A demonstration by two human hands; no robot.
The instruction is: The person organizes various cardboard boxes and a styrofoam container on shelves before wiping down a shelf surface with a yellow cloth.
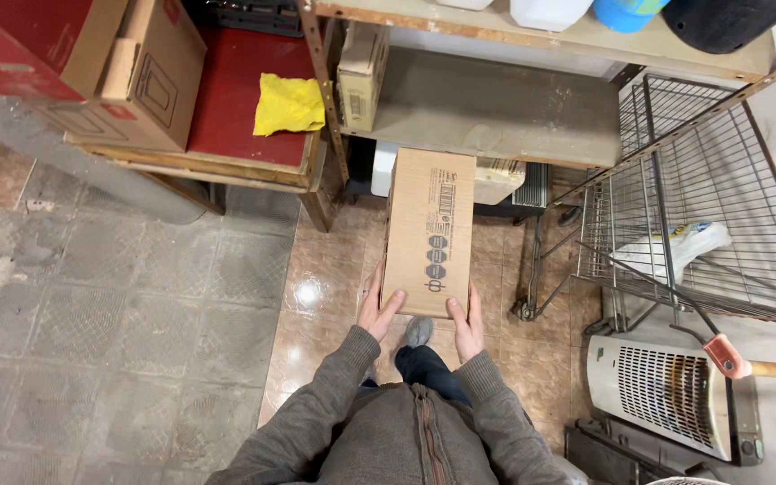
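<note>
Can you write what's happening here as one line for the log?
left hand: holds cardboard box near end | right hand: holds same end | box: long, brown, off the floor, before metal shelf | wire cart: right

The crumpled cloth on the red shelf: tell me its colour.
Yellow; the cloth shows best in the head view.

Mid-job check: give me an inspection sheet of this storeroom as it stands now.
Surface: tiled floor, grey on the left, glossy tan underfoot.
Job's things: long cardboard box held out flat toward the metal shelving.
Clutter: yellow cloth on a red-topped bench; stacked cartons upper left; white heater lower right.
Grips: left hand and right hand both closed on the box's near end.
Cables: nothing seen.
Surroundings: wire cart on the right with a white bag inside; containers on the top shelf.
</note>
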